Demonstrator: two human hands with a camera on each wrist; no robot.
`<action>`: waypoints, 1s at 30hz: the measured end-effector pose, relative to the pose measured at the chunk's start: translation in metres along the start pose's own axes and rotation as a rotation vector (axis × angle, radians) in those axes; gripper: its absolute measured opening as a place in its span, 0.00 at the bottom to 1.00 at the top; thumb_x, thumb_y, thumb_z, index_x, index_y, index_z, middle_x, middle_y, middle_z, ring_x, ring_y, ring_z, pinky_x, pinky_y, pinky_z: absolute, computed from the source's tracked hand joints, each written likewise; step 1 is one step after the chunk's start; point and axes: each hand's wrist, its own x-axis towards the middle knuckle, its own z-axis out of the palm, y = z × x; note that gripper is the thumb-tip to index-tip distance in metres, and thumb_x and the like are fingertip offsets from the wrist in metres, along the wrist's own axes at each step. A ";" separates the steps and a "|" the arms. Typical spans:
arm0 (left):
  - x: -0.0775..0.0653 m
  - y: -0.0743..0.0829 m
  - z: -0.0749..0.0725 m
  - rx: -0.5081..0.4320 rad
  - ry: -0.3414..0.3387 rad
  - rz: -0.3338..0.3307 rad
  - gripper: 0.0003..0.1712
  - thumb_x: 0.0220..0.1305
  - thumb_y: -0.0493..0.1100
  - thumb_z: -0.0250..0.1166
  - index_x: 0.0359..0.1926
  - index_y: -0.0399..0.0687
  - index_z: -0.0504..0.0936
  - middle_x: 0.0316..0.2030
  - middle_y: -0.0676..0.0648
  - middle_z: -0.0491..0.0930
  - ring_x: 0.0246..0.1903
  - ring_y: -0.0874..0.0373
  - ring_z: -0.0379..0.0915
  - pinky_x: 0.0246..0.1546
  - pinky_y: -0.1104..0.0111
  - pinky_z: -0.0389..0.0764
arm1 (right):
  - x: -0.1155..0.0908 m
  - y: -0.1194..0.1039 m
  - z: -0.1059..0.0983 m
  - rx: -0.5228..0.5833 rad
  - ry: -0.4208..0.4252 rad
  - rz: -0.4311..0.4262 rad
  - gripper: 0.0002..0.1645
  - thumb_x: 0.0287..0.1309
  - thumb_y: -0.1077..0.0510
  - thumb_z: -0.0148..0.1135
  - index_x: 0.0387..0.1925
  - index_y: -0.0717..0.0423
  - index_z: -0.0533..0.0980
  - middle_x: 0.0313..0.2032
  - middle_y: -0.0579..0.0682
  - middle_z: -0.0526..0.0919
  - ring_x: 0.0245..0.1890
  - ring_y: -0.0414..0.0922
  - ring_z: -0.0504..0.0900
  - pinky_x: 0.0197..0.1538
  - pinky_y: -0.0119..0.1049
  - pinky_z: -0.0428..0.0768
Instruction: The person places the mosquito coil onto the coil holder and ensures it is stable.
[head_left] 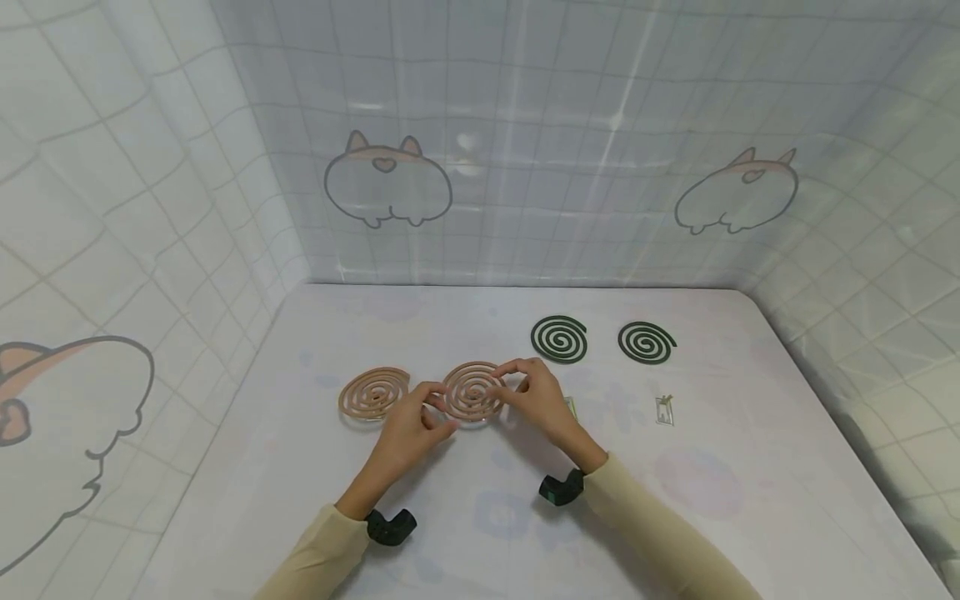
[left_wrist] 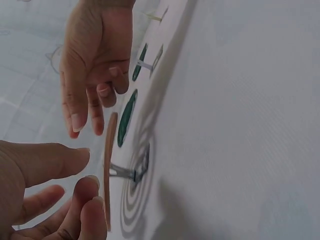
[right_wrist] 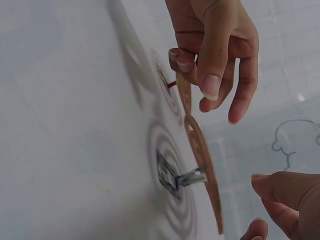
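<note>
A brown mosquito coil (head_left: pixel 472 392) sits raised on a small metal stand (right_wrist: pixel 170 175), its shadow rings falling on the table below. My left hand (head_left: pixel 411 421) is at the coil's left edge, fingers loosely bent; whether a fingertip touches the rim I cannot tell. On the other side, my right hand (head_left: pixel 538 400) hovers by the right edge with thumb and forefinger parted. In the right wrist view, that thumb (right_wrist: pixel 280 187) stands apart from the coil. Another brown coil (head_left: pixel 373 395) rests left of my left hand, also raised on a stand.
Two green mosquito coils (head_left: pixel 559 340) (head_left: pixel 647 342) lie flat toward the back right. One metal stand (head_left: pixel 664 410) stands at the right; a second stand (head_left: pixel 571 407) is partly hidden behind my right hand. Tile-patterned walls (head_left: pixel 525 167) enclose the white table (head_left: pixel 480 542) at the back and sides.
</note>
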 end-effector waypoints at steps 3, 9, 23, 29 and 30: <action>0.001 0.005 0.002 -0.018 -0.012 0.038 0.28 0.57 0.34 0.77 0.58 0.40 0.79 0.42 0.42 0.83 0.24 0.62 0.76 0.23 0.70 0.76 | -0.001 -0.002 -0.007 0.004 0.006 0.004 0.15 0.60 0.52 0.76 0.48 0.45 0.85 0.53 0.53 0.77 0.22 0.44 0.74 0.25 0.35 0.73; 0.003 0.011 0.009 -0.037 -0.020 0.097 0.23 0.59 0.35 0.76 0.55 0.40 0.81 0.39 0.42 0.84 0.23 0.62 0.74 0.22 0.70 0.75 | -0.001 -0.001 -0.019 0.009 0.010 0.007 0.16 0.62 0.52 0.75 0.50 0.48 0.85 0.55 0.49 0.76 0.21 0.43 0.73 0.26 0.34 0.72; 0.011 0.031 0.038 -0.113 -0.166 0.186 0.19 0.61 0.38 0.76 0.51 0.41 0.81 0.40 0.44 0.84 0.27 0.63 0.75 0.27 0.70 0.77 | -0.002 0.001 -0.046 0.063 -0.006 -0.021 0.17 0.64 0.50 0.73 0.52 0.49 0.83 0.51 0.53 0.83 0.25 0.47 0.74 0.23 0.34 0.70; 0.016 0.036 0.057 -0.129 -0.230 0.213 0.19 0.63 0.39 0.74 0.53 0.39 0.81 0.41 0.43 0.84 0.25 0.64 0.75 0.27 0.70 0.78 | -0.002 0.008 -0.057 0.067 0.016 -0.018 0.19 0.65 0.49 0.72 0.54 0.50 0.82 0.53 0.57 0.83 0.29 0.49 0.74 0.30 0.33 0.72; 0.017 0.037 0.060 -0.130 -0.237 0.208 0.20 0.63 0.39 0.74 0.54 0.39 0.81 0.41 0.44 0.84 0.25 0.64 0.75 0.26 0.70 0.78 | -0.001 0.009 -0.059 0.071 0.021 -0.018 0.20 0.65 0.49 0.72 0.54 0.52 0.81 0.52 0.58 0.82 0.30 0.49 0.75 0.30 0.33 0.73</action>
